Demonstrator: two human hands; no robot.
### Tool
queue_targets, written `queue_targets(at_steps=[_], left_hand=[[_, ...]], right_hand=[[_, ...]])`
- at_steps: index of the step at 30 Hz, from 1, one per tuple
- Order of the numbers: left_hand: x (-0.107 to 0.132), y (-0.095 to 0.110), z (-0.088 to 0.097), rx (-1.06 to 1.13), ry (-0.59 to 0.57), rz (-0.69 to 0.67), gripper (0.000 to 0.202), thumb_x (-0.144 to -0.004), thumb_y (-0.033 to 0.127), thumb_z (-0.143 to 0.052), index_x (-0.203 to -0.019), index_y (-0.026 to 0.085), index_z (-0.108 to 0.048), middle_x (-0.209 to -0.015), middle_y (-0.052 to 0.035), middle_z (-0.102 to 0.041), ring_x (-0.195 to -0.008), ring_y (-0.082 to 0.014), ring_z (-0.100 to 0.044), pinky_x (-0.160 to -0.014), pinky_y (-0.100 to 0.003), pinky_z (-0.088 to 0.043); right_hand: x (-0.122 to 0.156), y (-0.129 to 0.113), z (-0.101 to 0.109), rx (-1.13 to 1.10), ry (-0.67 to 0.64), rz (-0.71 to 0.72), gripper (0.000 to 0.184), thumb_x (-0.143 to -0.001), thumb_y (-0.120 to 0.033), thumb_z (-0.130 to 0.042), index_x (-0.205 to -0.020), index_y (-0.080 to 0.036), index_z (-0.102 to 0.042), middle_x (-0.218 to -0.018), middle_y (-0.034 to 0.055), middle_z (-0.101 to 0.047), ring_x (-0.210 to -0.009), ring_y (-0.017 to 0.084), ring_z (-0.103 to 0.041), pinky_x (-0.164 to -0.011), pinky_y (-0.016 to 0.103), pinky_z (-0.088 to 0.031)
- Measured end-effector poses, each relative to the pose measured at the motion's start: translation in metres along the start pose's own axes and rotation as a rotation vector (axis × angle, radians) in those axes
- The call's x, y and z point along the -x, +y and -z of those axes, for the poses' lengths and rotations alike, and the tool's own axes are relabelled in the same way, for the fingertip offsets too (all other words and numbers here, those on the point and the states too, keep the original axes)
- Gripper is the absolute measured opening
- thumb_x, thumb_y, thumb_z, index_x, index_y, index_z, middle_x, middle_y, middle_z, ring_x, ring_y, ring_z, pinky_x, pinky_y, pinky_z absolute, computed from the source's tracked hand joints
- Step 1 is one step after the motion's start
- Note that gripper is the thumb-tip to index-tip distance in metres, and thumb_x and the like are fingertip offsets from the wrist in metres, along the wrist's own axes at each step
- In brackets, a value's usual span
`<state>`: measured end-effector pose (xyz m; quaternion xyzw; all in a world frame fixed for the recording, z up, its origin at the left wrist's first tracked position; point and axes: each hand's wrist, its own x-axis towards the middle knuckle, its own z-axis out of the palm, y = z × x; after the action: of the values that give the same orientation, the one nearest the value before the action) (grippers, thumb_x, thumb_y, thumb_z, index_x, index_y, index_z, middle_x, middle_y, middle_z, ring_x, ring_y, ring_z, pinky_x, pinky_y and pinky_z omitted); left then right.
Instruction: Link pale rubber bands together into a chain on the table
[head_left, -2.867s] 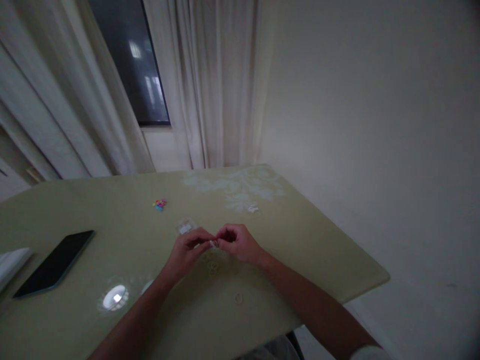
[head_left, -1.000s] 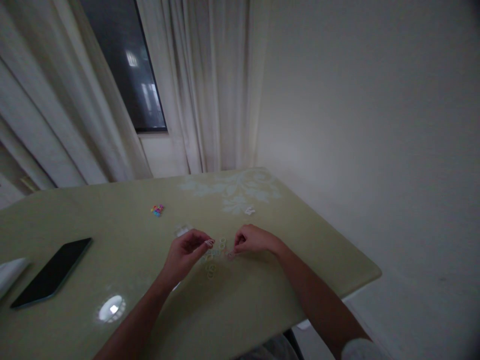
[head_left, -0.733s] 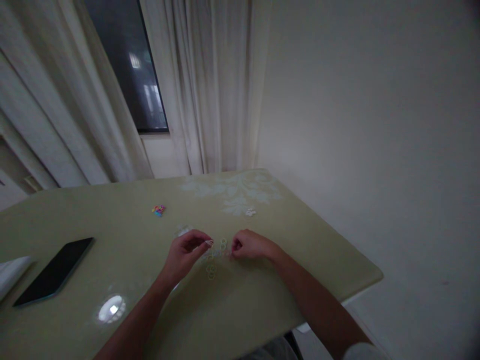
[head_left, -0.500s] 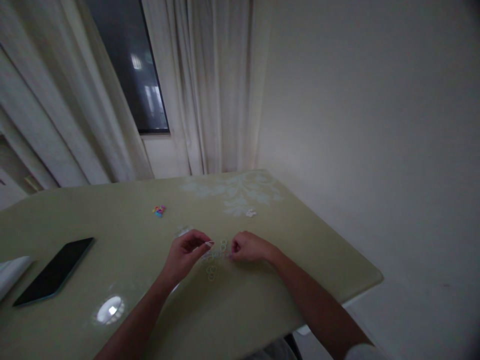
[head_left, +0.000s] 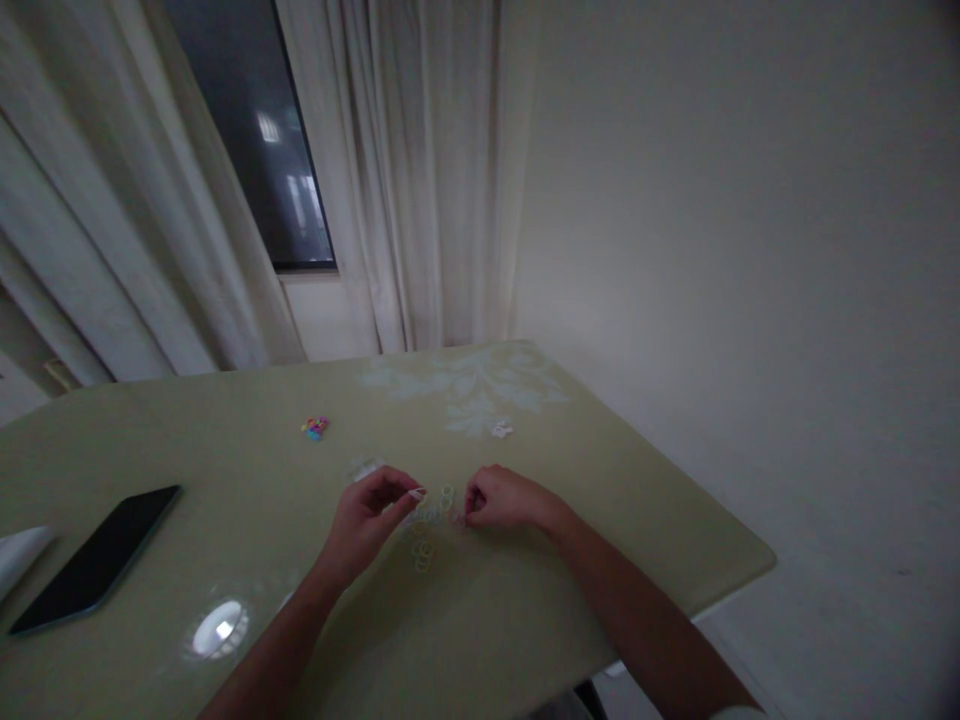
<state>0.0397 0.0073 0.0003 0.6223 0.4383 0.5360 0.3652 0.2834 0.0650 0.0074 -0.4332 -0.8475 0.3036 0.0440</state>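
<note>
My left hand pinches a small white rubber band between thumb and forefinger, just above the table. Close by, my right hand rests with fingers curled and tips pressed together at the edge of a loose pile of small pastel rubber bands. A pinkish band lies right at those fingertips; whether they grip it I cannot make out. Several yellowish bands lie in a small cluster nearer to me, below the pile.
Small bright-coloured pieces form a heap at the back left. A little pile of white pieces sits behind my right hand. A dark tablet lies at the left, beside a white object. The table borders a wall at right.
Both hands stay almost where they were, still beside the band pile. The view has tilted slightly, so the tablet appears a little lower and further left.
</note>
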Motion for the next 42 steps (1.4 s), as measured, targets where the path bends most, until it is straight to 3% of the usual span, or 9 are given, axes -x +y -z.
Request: queue_targets(at_steps=[3,7,14,21,29,32,37,42], left_hand=[[0.0,0.0,0.0,-0.016,-0.006,0.004,0.023,-0.081,0.04,-0.082,-0.081,0.019,-0.074,-0.071,-0.0019,-0.073,-0.064,-0.0153,-0.068,-0.061,-0.023,-0.054],[0.0,-0.001,0.001,-0.028,-0.013,0.008,0.023,-0.082,0.041,-0.081,-0.081,0.019,-0.074,-0.072,-0.0022,-0.073,-0.065,-0.0156,-0.068,-0.061,-0.024,-0.054],[0.001,0.003,0.0,-0.002,-0.009,0.01,0.02,-0.082,0.038,-0.081,-0.082,0.019,-0.074,-0.073,-0.0015,-0.073,-0.066,-0.0149,-0.069,-0.063,-0.023,-0.054],[-0.001,0.003,0.0,-0.016,-0.002,0.008,0.018,-0.082,0.037,-0.081,-0.083,0.02,-0.076,-0.076,-0.0028,-0.076,-0.07,-0.0168,-0.072,-0.066,-0.025,-0.057],[0.0,0.001,-0.002,-0.03,-0.08,0.008,0.016,-0.083,0.036,-0.079,-0.084,0.02,-0.078,-0.078,-0.0049,-0.078,-0.071,-0.0181,-0.072,-0.066,-0.026,-0.056],[0.001,0.001,-0.003,-0.01,-0.101,0.012,0.019,-0.085,0.038,-0.078,-0.085,0.019,-0.075,-0.079,-0.0045,-0.077,-0.071,-0.0175,-0.071,-0.066,-0.026,-0.055],[0.003,-0.002,-0.004,0.047,-0.12,0.01,0.019,-0.086,0.038,-0.079,-0.083,0.02,-0.073,-0.076,-0.0023,-0.075,-0.07,-0.0162,-0.07,-0.065,-0.024,-0.054],[0.005,-0.003,-0.003,0.089,-0.161,0.024,0.022,-0.083,0.039,-0.082,-0.081,0.019,-0.073,-0.076,-0.0038,-0.076,-0.07,-0.0172,-0.071,-0.067,-0.026,-0.054]], right_hand=[[0.003,-0.009,-0.004,0.1,-0.003,-0.015,0.013,-0.074,-0.029,-0.075,-0.081,-0.02,-0.081,-0.076,0.0031,-0.075,-0.063,0.015,-0.061,-0.057,0.023,-0.037],[0.003,-0.012,-0.001,0.173,0.076,-0.038,0.015,-0.074,-0.033,-0.075,-0.08,-0.019,-0.079,-0.076,0.0054,-0.075,-0.065,0.017,-0.061,-0.059,0.026,-0.037],[-0.013,0.0,-0.001,-0.194,0.248,0.018,0.008,-0.076,-0.017,-0.073,-0.083,-0.013,-0.072,-0.074,0.0018,-0.07,-0.066,0.012,-0.06,-0.061,0.021,-0.042],[-0.018,0.013,-0.007,-0.493,0.181,0.095,0.011,-0.076,-0.016,-0.074,-0.087,-0.013,-0.074,-0.077,0.0033,-0.073,-0.07,0.015,-0.067,-0.066,0.024,-0.049],[-0.01,0.009,0.007,-0.42,0.328,0.173,0.009,-0.077,-0.016,-0.078,-0.084,-0.016,-0.073,-0.076,0.0021,-0.072,-0.072,0.015,-0.067,-0.071,0.027,-0.05],[-0.006,-0.001,0.007,-0.555,0.37,0.244,0.015,-0.078,-0.024,-0.082,-0.086,-0.016,-0.071,-0.081,0.0025,-0.073,-0.074,0.015,-0.067,-0.07,0.027,-0.05],[-0.002,-0.02,-0.001,-1.008,0.216,0.29,0.039,-0.069,-0.039,-0.092,-0.088,-0.017,-0.067,-0.079,0.0024,-0.074,-0.072,0.016,-0.069,-0.07,0.028,-0.053],[-0.002,-0.029,-0.012,-1.048,0.128,0.272,0.04,-0.071,-0.044,-0.091,-0.09,-0.015,-0.07,-0.077,0.0026,-0.073,-0.064,0.013,-0.065,-0.062,0.026,-0.052]])
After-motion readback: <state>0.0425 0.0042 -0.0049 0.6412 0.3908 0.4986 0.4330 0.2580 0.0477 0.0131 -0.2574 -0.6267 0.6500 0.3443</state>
